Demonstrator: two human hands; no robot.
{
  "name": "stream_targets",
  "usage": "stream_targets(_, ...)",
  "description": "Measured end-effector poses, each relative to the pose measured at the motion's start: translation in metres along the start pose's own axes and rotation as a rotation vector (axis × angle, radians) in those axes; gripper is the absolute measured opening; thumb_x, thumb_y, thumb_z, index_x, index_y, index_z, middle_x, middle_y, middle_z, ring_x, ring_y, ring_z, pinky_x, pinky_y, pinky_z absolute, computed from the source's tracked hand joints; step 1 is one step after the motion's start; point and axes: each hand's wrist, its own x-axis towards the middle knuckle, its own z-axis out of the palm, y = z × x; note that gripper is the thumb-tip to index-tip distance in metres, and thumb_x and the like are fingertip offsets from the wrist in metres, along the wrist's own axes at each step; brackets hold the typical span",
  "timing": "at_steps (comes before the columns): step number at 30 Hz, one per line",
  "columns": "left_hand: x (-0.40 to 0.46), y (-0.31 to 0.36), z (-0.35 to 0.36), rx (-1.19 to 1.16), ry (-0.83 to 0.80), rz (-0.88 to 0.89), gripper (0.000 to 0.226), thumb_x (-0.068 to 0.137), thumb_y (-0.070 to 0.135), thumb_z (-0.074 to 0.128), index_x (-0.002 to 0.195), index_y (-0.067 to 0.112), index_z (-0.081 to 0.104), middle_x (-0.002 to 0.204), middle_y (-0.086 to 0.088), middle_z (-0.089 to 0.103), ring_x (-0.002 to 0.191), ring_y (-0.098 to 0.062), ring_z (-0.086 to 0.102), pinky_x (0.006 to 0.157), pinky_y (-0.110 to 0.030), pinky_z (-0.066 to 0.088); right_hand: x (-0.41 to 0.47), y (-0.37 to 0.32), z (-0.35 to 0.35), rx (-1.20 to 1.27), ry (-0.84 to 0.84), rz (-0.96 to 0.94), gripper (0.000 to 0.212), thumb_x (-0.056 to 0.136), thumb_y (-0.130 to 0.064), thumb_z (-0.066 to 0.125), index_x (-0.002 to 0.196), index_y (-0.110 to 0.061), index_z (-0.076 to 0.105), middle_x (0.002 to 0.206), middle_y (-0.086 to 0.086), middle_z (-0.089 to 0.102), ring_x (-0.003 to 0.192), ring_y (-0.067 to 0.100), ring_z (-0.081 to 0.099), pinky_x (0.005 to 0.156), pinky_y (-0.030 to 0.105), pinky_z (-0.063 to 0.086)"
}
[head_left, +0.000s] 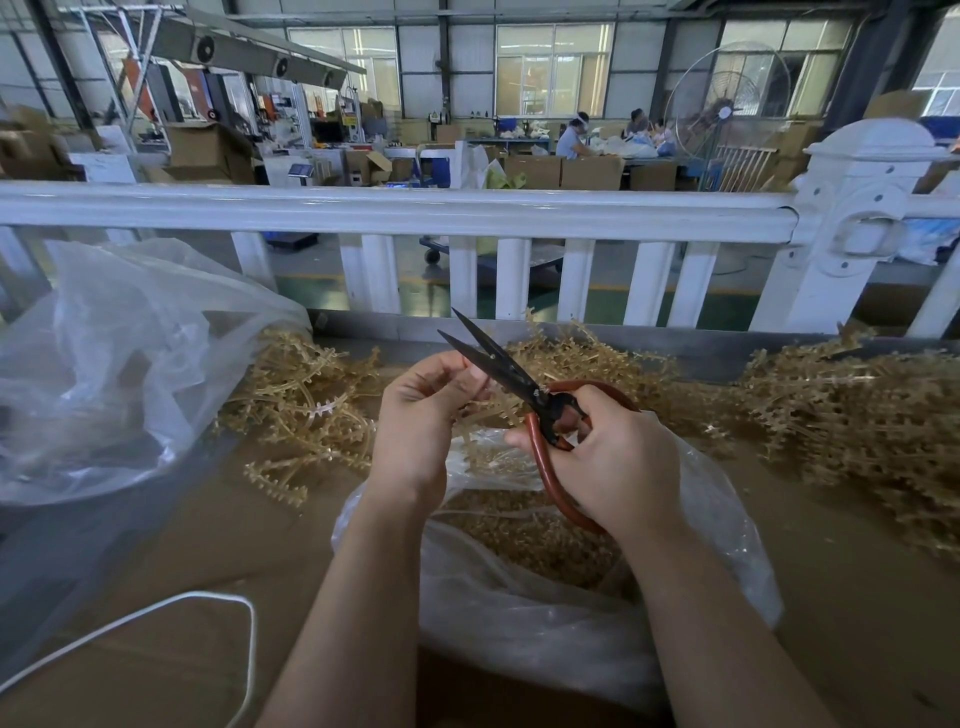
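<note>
Scissors (519, 379) with dark blades and red-brown loop handles sit in the right hand (618, 457), whose fingers curl through and around the loops. The blades stand parted in a narrow V, tips pointing up and away toward the white railing (415, 208). Just left of the blades, the left hand (415, 415) pinches a tan plastic sprig (480, 408) between thumb and fingertips. It holds the sprig close to the blades' inner edges, above the open mouth of a clear plastic bag (519, 623) that lies on the tabletop (182, 545) with cut bits (530, 530) inside. The sprig looks light, thin and springy — likely to bend rather than snap, and apt to twist off the blade unless pinched close to the cut. The hold therefore belongs on the stem just beside where the blades meet, fingertips kept clear. The scissors look heavy and stiff for such fine work, and the grip through the loops seems the sound one. More sprigs lie on the tabletop in a left heap (306, 395) and a right heap (857, 415), a larger clear bag (104, 364) slumps at far left, and a white cord (156, 613) loops near the front. No brand, label or writing can be read on the scissors or the bags — signs far back in the hall are too small to make out.
</note>
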Motion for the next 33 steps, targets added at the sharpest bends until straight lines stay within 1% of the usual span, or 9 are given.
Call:
stream_targets(5, 0.0, 0.0, 0.0, 0.009, 0.0, 0.006, 0.014, 0.09, 0.002, 0.061, 0.083, 0.01, 0.069, 0.071, 0.001, 0.067, 0.068, -0.01, 0.059, 0.074, -0.023, 0.048, 0.0, 0.002, 0.002, 0.005, 0.006, -0.008, 0.065, 0.072, -0.084, 0.05, 0.083, -0.023, 0.069, 0.073, -0.014, 0.071, 0.06, 0.006, 0.065, 0.051, 0.021, 0.052)
stream_targets(10, 0.001, 0.001, -0.001, -0.036, 0.02, -0.044, 0.011, 0.09, 0.004, 0.062, 0.084, 0.009, 0.07, 0.071, -0.003, 0.064, 0.067, -0.014, 0.058, 0.07, -0.024, 0.049, -0.001, 0.005, 0.005, 0.042, -0.029, 0.025, 0.065, 0.069, -0.086, 0.052, 0.078, -0.023, 0.067, 0.067, -0.016, 0.066, 0.057, 0.002, 0.059, 0.052, 0.016, 0.046)
stream_targets(12, 0.001, 0.002, -0.002, -0.056, 0.043, -0.071, 0.01, 0.091, 0.006, 0.062, 0.084, 0.008, 0.069, 0.07, -0.005, 0.063, 0.064, -0.014, 0.058, 0.065, -0.023, 0.05, -0.001, 0.005, 0.006, 0.133, -0.065, 0.098, 0.065, 0.066, -0.087, 0.053, 0.077, -0.024, 0.066, 0.065, -0.015, 0.067, 0.06, 0.003, 0.062, 0.055, 0.018, 0.05)
stream_targets(16, 0.002, 0.002, -0.003, -0.101, 0.093, -0.112, 0.007, 0.091, 0.006, 0.063, 0.09, 0.003, 0.069, 0.071, -0.006, 0.067, 0.062, -0.013, 0.062, 0.058, -0.02, 0.05, 0.001, 0.004, 0.004, 0.373, -0.075, 0.263, 0.048, 0.064, -0.081, 0.062, 0.068, -0.033, 0.06, 0.063, -0.024, 0.064, 0.065, -0.005, 0.062, 0.054, 0.007, 0.042)
stream_targets(19, 0.001, 0.003, -0.003, -0.138, 0.116, -0.147, 0.005, 0.09, 0.008, 0.066, 0.089, 0.005, 0.07, 0.077, -0.006, 0.071, 0.067, -0.014, 0.065, 0.061, -0.02, 0.053, 0.004, 0.006, 0.003, 0.464, -0.078, 0.318, 0.052, 0.065, -0.078, 0.065, 0.067, -0.026, 0.063, 0.061, -0.014, 0.065, 0.059, 0.002, 0.062, 0.051, 0.012, 0.043)
stream_targets(21, 0.001, 0.005, -0.002, -0.147, 0.109, -0.162, 0.005, 0.09, 0.007, 0.066, 0.089, 0.006, 0.07, 0.079, -0.007, 0.072, 0.068, -0.014, 0.066, 0.061, -0.02, 0.053, 0.004, 0.007, 0.004, 0.492, -0.09, 0.354, 0.059, 0.063, -0.081, 0.063, 0.07, -0.023, 0.066, 0.063, -0.009, 0.067, 0.06, 0.006, 0.064, 0.057, 0.025, 0.051)
stream_targets(23, 0.0, 0.006, -0.002, -0.149, 0.102, -0.172, 0.006, 0.09, 0.007, 0.065, 0.087, 0.007, 0.07, 0.08, -0.007, 0.072, 0.068, -0.013, 0.067, 0.059, -0.019, 0.052, 0.005, 0.008, 0.004, 0.506, -0.094, 0.384, 0.06, 0.062, -0.082, 0.061, 0.07, -0.022, 0.067, 0.062, -0.009, 0.067, 0.06, 0.006, 0.065, 0.06, 0.031, 0.052)
stream_targets(29, -0.001, 0.007, -0.001, -0.14, 0.102, -0.193, 0.007, 0.09, 0.007, 0.064, 0.088, 0.006, 0.071, 0.081, -0.007, 0.073, 0.069, -0.014, 0.068, 0.061, -0.02, 0.054, 0.006, 0.012, 0.005, 0.514, -0.046, 0.444, 0.045, 0.074, -0.064, 0.072, 0.072, -0.019, 0.068, 0.062, -0.004, 0.067, 0.058, 0.009, 0.063, 0.06, 0.035, 0.053)
stream_targets(33, 0.001, 0.005, -0.002, -0.118, 0.1, -0.207, 0.01, 0.09, 0.006, 0.064, 0.084, 0.008, 0.072, 0.078, -0.007, 0.073, 0.067, -0.015, 0.067, 0.066, -0.022, 0.057, 0.007, 0.012, 0.004, 0.512, 0.003, 0.465, 0.043, 0.075, -0.064, 0.071, 0.075, -0.021, 0.069, 0.066, -0.008, 0.069, 0.061, 0.006, 0.065, 0.057, 0.028, 0.049)
